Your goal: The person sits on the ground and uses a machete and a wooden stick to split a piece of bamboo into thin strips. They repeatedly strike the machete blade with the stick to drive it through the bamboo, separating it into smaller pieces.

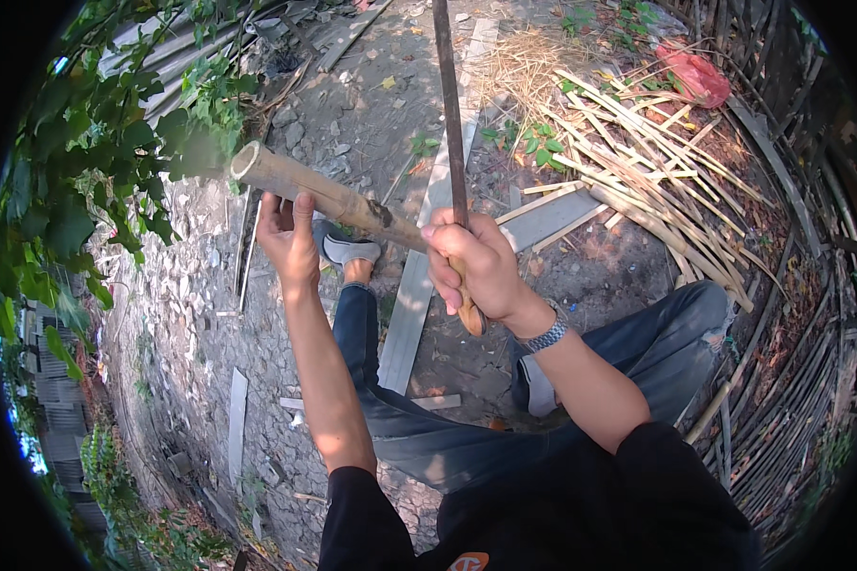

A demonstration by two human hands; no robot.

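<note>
My left hand (288, 238) grips a thick bamboo tube (328, 195) from below near its open left end, thumb on the near side. The tube is tan with a dark patch by a node, and slants down to the right. Its right end meets my right hand (476, 262), where the fingers hide it. My right fist is wrapped round the wooden handle (469, 316) of a long, narrow, dark blade (452, 114), which points away from me and runs out of the top of the view. Whether the fist also touches the tube cannot be made out.
My bent legs (448, 447) frame the work. A long grey board (411, 305) lies between them; another board (552, 219) lies to the right. Split bamboo strips (652, 162) are heaped at far right, near a red plastic bag (695, 76). Leafy branches (76, 181) hang at left.
</note>
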